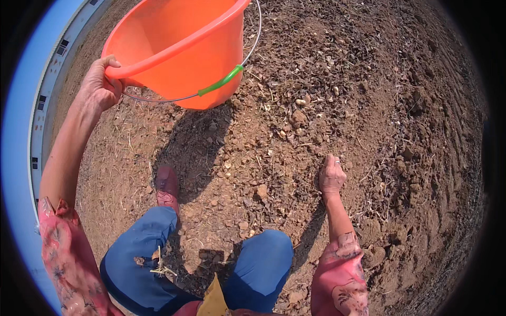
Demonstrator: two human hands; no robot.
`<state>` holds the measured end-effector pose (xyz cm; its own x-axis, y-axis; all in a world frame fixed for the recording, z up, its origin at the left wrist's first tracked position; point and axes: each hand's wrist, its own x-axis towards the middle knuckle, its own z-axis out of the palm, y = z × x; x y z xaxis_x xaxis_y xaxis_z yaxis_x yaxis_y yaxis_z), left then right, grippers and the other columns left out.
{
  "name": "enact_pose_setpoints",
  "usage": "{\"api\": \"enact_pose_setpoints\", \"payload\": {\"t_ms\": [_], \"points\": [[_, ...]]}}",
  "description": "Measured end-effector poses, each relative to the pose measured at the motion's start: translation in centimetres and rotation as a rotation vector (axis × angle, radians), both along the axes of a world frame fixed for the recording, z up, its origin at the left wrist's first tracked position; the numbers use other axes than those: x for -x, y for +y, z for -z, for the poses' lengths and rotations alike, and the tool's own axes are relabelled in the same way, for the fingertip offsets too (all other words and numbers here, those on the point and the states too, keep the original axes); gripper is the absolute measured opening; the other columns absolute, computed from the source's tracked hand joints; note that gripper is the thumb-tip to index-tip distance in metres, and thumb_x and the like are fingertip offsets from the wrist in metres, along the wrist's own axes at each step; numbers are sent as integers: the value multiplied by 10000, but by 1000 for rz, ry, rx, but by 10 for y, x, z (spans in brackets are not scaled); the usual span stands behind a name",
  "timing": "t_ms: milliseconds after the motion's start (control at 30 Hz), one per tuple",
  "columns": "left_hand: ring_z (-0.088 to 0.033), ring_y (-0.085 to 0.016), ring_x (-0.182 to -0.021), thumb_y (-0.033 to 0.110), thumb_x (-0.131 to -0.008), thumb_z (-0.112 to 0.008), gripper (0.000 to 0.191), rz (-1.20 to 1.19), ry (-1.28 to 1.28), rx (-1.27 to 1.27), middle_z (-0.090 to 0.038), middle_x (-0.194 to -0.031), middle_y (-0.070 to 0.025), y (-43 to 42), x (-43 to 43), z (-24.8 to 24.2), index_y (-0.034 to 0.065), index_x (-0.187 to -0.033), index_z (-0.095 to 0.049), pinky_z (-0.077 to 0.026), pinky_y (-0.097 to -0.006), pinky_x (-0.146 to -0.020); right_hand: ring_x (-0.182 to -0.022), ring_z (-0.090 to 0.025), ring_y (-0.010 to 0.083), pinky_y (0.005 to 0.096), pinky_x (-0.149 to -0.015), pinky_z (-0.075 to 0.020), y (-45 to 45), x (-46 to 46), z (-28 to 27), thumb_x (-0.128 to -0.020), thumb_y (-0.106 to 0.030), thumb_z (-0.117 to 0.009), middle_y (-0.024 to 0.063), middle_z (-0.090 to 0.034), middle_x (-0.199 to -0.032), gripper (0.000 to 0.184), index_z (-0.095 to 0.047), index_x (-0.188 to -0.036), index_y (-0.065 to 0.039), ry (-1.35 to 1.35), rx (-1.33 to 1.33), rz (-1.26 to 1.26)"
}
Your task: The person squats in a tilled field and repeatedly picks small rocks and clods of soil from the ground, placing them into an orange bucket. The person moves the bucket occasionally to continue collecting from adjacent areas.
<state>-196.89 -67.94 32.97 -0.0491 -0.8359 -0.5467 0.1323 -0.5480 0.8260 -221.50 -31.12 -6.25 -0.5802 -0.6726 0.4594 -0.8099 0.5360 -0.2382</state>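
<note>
My left hand [103,83] grips the rim of an orange plastic bucket [189,65], thumb over the edge. The bucket is held up and tilted, and the part of its inside that shows is bare. A thin wire handle with a green grip [220,81] hangs along its near side. Over to the right, my right hand [333,174] is low at the soil, fingers curled inward. Whether anything is inside those fingers is hidden. Pale peanut pods [300,102] lie among dry leaf litter above that hand.
Brown clods, such as one stone-like lump [262,191], and dry stalks cover the ground. My reddish shoe [167,185] stands by the bucket's shadow, and my blue-trousered knees are bent at the bottom. A long pale building [39,118] with dark windows runs along the left edge.
</note>
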Motion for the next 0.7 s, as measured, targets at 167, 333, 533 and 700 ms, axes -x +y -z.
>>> {"api": "enact_pose_setpoints", "payload": {"t_ms": [167, 333, 533, 700], "points": [[-565, -202, -487, 30, -695, -618, 252, 301, 161, 384, -572, -804, -205, -98, 121, 101, -42, -872, -454, -482, -188, -326, -503, -542, 216, 324, -407, -424, -2, 0, -1, -821, -92, -566, 83, -555, -704, 74, -565, -895, -80, 26, 64, 16], [-600, -246, -614, 140, -708, -653, 376, 323, 14, 314, -564, -885, -213, -164, 216, 207, -47, -948, -433, -521, -231, -405, -484, -541, 240, 338, -404, -419, 0, 1, -1, -830, -90, -563, 104, -556, -691, 111, -575, -938, -68, -20, 42, 25], [-600, -292, -775, 335, -711, -667, 588, 530, -83, 266, -548, -947, -228, -210, 221, 210, -50, -1057, -387, -557, -301, -543, -510, -551, 278, 354, -438, -436, 5, 1, 6, -831, -63, -546, 126, -587, -734, 119, -576, -946, -54, -43, 31, 38], [-601, -331, -908, 497, -714, -678, 773, 640, -11, 281, -534, -998, -240, -238, 171, 191, -53, -1148, -349, -587, -359, -658, -594, -579, 311, 378, -497, -451, 9, -1, 11, -851, -56, -522, 147, -605, -771, 122, -565, -965, -47, -61, -9, 96]]}}
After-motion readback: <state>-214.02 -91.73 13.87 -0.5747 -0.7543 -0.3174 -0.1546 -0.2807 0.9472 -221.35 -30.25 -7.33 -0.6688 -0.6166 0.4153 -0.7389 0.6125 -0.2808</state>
